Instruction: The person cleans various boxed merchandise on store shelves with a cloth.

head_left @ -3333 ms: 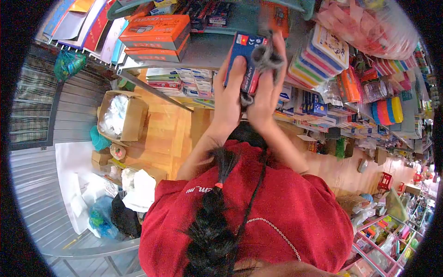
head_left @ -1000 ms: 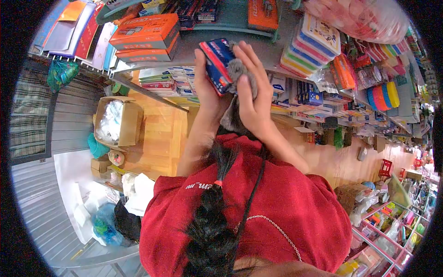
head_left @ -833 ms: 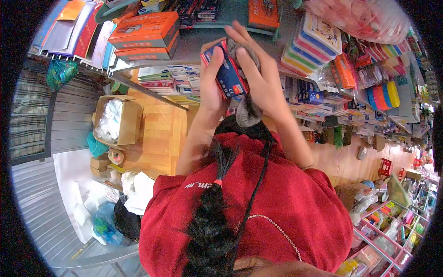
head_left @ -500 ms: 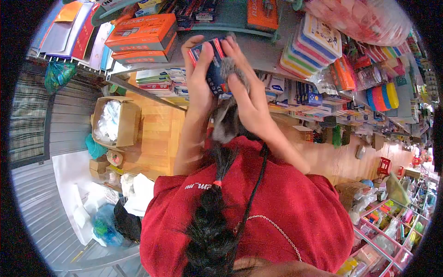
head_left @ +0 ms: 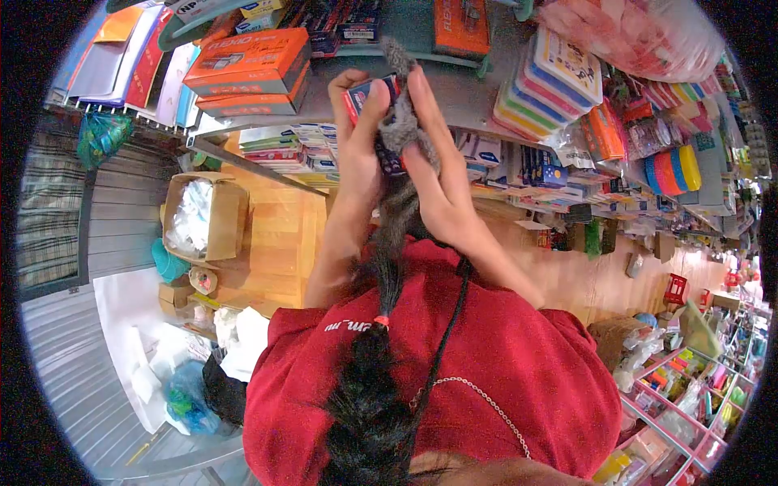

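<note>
My left hand (head_left: pixel 356 138) grips a small dark blue and red box (head_left: pixel 359 99), with the thumb across its upper face and fingers around the far side. My right hand (head_left: pixel 442 174) is closed on a grey fuzzy cloth (head_left: pixel 399 128), its thumb pressing the cloth against the box. The cloth covers much of the box's face, so most of the print is hidden. One end of the cloth sticks up past the box. Both hands are in front of my chest, just over the shelf edge (head_left: pixel 324 109).
Orange boxes (head_left: pixel 251 61) stand on the shelf at left, near another orange box (head_left: pixel 462 24) farther back. A stack of colourful books or pads (head_left: pixel 547 81) rises at right. On the floor sits an open cardboard carton (head_left: pixel 227 219). A sectioned tray of small goods (head_left: pixel 689 405) lies lower right.
The box has shifted slightly right and turned in my left hand. The cloth has moved over more of its face, and its upper end now sticks up higher.
</note>
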{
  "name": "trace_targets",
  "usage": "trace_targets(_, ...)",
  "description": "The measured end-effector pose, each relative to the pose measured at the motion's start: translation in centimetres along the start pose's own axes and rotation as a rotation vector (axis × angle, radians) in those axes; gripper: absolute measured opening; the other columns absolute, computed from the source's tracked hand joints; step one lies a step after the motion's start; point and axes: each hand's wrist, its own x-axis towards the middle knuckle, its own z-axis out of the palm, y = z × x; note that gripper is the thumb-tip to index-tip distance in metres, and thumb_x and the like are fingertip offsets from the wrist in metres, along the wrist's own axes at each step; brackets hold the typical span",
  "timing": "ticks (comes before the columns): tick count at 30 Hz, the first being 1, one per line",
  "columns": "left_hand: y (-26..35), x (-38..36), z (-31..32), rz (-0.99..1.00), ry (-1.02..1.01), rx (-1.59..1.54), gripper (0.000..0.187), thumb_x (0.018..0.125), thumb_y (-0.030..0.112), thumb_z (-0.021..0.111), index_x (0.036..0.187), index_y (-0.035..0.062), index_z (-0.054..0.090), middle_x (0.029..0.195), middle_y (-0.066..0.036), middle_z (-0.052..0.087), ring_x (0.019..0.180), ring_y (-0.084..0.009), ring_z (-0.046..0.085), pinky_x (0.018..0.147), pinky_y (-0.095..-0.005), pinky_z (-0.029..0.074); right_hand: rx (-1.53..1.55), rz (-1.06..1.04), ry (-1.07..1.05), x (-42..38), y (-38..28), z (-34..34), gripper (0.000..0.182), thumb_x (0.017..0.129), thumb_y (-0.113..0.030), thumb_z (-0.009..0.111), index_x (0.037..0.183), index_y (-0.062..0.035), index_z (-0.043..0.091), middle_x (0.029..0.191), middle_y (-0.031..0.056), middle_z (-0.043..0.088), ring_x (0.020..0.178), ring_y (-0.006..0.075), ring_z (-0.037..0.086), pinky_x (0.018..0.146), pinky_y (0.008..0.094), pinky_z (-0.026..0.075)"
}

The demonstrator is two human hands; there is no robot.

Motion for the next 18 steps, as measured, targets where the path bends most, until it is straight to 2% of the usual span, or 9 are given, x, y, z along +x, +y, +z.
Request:
trace_targets(3, -0.9, -0.4, 0.5, 0.011, 0.015, 0.016, 0.036, 0.086, 0.021, 0.052, 0.116, 0.0094, 0.036, 0.101, -0.004, 0.049, 0.088, -0.0119, 0.048, 0.075, -0.024, 0.04, 0.009, -0.053, -0.081, 2.4, 0.8, -1.4, 0.046, 0.085, -0.009, 0.037, 0.13, -0.0026, 0.032, 0.136, 0.0178, 0.029, 0.129, 0.0285, 0.023, 0.105, 0.0386, 0.014)
trace_targets(4, -1.1, -0.6, 0.7, 0.011, 0.017, 0.022, 0.039, 0.086, 0.022, 0.052, 0.119, 0.0092, 0.035, 0.102, -0.004, 0.05, 0.088, -0.0122, 0.049, 0.075, -0.0243, 0.041, 0.114, 0.026, -0.121, 3.5, 0.9, -1.7, 0.046, 0.085, -0.01, 0.037, 0.13, -0.0026, 0.032, 0.136, 0.0177, 0.029, 0.129, 0.0287, 0.023, 0.105, 0.0386, 0.014)
trace_targets(5, -1.0, -0.9, 0.6, -0.079, 0.007, 0.103, 0.044, 0.09, 0.028, 0.042, 0.126, 0.0044, 0.037, 0.119, -0.008, 0.047, 0.107, -0.0191, 0.046, 0.093, -0.0322, 0.034, 0.218, 0.102, -0.161, 4.7, 1.1, -2.0, 0.045, 0.085, -0.011, 0.037, 0.13, -0.0025, 0.033, 0.136, 0.0176, 0.03, 0.128, 0.0288, 0.024, 0.105, 0.0386, 0.014)
trace_targets(7, -0.8, -1.1, 1.0, -0.056, 0.02, 0.103, 0.041, 0.09, 0.028, 0.042, 0.124, 0.0045, 0.039, 0.119, -0.007, 0.048, 0.107, -0.0176, 0.046, 0.093, -0.032, 0.035, 0.337, 0.178, -0.193, 5.7, 1.7, -2.3, 0.044, 0.086, -0.011, 0.037, 0.129, -0.0028, 0.034, 0.135, 0.0173, 0.03, 0.129, 0.0295, 0.023, 0.105, 0.0383, 0.013)
trace_targets(8, -0.7, -1.1, 1.2, -0.042, 0.029, 0.103, 0.04, 0.09, 0.028, 0.042, 0.123, 0.0045, 0.041, 0.118, -0.007, 0.048, 0.107, -0.0168, 0.047, 0.093, -0.0318, 0.035, 0.219, 0.103, -0.169, 5.3, 1.6, -2.1, 0.044, 0.086, -0.011, 0.037, 0.129, -0.0032, 0.034, 0.136, 0.017, 0.03, 0.129, 0.0297, 0.022, 0.105, 0.0384, 0.013)
trace_targets(9, -0.5, -0.4, 0.8, 0.013, 0.023, 0.034, 0.032, 0.087, 0.025, 0.051, 0.114, 0.011, 0.042, 0.104, -0.003, 0.051, 0.091, -0.0106, 0.049, 0.078, -0.0256, 0.041, 0.102, 0.029, -0.144, 4.4, 1.2, -1.7, 0.045, 0.085, -0.01, 0.037, 0.13, -0.0036, 0.033, 0.136, 0.0167, 0.029, 0.129, 0.0298, 0.021, 0.105, 0.0385, 0.013)
trace_targets(12, -0.6, 1.2, -1.3, -0.01, 0.03, -0.22, 0.032, 0.086, 0.029, 0.052, 0.111, 0.012, 0.043, 0.103, -0.004, 0.051, 0.09, -0.0121, 0.05, 0.077, -0.027, 0.042, -0.048, -0.018, -0.159, 1.3, 0.1, -0.9, 0.048, 0.084, -0.008, 0.039, 0.131, -0.0056, 0.031, 0.138, 0.0153, 0.026, 0.13, 0.0308, 0.017, 0.106, 0.0398, 0.011)
trace_targets(13, -0.3, 1.9, -2.4, -0.093, 0.061, -0.203, 0.033, 0.086, 0.032, 0.053, 0.11, 0.0115, 0.043, 0.103, -0.005, 0.051, 0.092, -0.0134, 0.051, 0.08, -0.0284, 0.042, -0.064, 0.003, -0.178, 0.4, -0.2, -0.8, 0.049, 0.083, -0.007, 0.039, 0.131, -0.0059, 0.031, 0.138, 0.015, 0.025, 0.131, 0.031, 0.016, 0.106, 0.04, 0.011)
trace_targets(18, 0.1, 0.5, 0.2, -0.036, 0.024, -0.039, 0.038, 0.085, 0.031, 0.055, 0.114, 0.0103, 0.042, 0.103, -0.005, 0.052, 0.094, -0.0134, 0.051, 0.081, -0.0282, 0.042, -0.092, -0.059, -0.182, 3.5, 1.0, -2.1, 0.05, 0.082, -0.006, 0.04, 0.131, -0.0055, 0.031, 0.135, 0.0165, 0.03, 0.129, 0.0307, 0.022, 0.105, 0.041, 0.013)
